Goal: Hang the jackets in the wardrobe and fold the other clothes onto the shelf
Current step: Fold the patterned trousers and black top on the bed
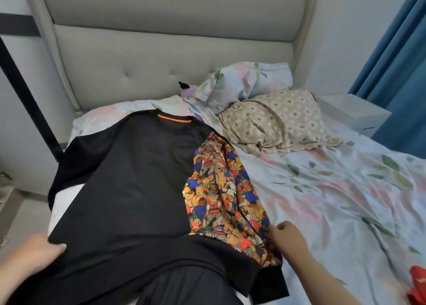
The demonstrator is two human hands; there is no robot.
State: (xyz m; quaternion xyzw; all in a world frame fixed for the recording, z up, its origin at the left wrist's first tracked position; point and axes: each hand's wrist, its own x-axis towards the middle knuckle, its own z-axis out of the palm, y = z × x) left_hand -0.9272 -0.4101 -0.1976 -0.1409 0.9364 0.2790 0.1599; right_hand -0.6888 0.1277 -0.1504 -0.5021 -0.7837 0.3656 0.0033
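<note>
My left hand (39, 251) sits low at the near left edge of the bed, forearm coming in from the bottom corner. It grips the near left hem corner of the black short-sleeved T-shirt (133, 178): my fingers are tucked out of sight under the cloth and my thumb lies along its edge. The shirt lies flat and face up on the floral-printed pale bed sheet (334, 201), its collar with an orange strip pointing towards the grey padded fabric headboard (173, 51) and one sleeve hanging off the left side of the mattress. My right arm reaches forward from the bottom right with the wrist straight and the back of my right hand (288, 238) turned up. The fingers curl down onto the right edge of the multicoloured teddy-bear-print garment (221, 196), touching it, but I cannot tell whether they actually pinch the fabric. That garment lies partly under the shirt's right half, with a black band showing at its near end. Beyond it, a crumpled beige diamond-patterned cloth (276, 120) rests against a floral pillow (244, 81). A white bedside table (355, 113) stands by the blue curtain (396, 63), and a red cloth (418, 284) lies at the near right corner of the bed.
</note>
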